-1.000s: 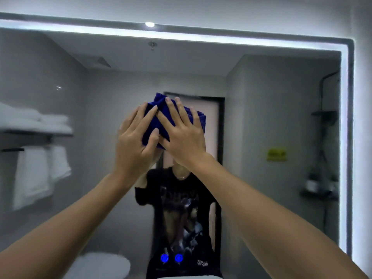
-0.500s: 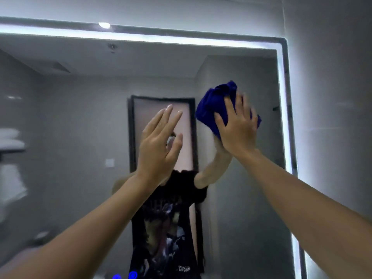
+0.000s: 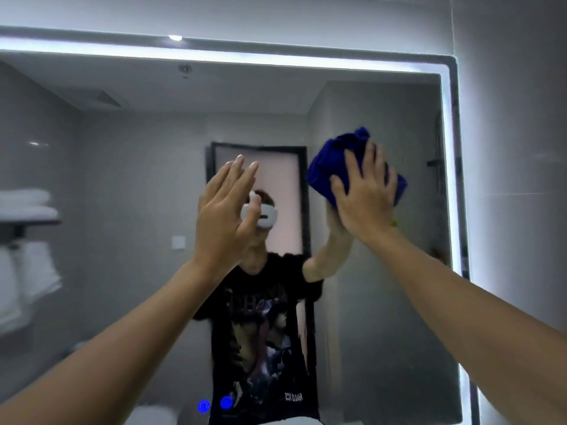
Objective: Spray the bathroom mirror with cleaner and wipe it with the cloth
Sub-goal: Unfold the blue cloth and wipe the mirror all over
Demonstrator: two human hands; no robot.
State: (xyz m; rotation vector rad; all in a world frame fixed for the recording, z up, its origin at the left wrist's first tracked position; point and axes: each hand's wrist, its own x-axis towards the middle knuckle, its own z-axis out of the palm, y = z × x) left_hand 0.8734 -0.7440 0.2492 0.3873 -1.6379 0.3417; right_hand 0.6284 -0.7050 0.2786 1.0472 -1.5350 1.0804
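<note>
The large bathroom mirror (image 3: 122, 167) fills the wall ahead, framed by a lit white strip. A bunched dark blue cloth (image 3: 334, 157) is pressed against the glass near the mirror's right edge, at upper right. My right hand (image 3: 363, 194) lies flat over the cloth, fingers spread on it, holding it to the glass. Raised at the centre, my left hand (image 3: 225, 216) is empty, fingers straight and together, edge-on to the camera, a short way left of the cloth. No spray bottle is in view.
The mirror's lit right edge (image 3: 451, 179) meets a grey tiled wall (image 3: 515, 179). Two blue touch buttons (image 3: 214, 404) glow low on the glass. The reflection shows a person in a black shirt, white towels on a rack at left, and a door behind.
Both hands held the cloth at the mirror's centre a second ago. The left hand let go and my right hand carried the cloth right, towards the mirror's edge, then slightly down.
</note>
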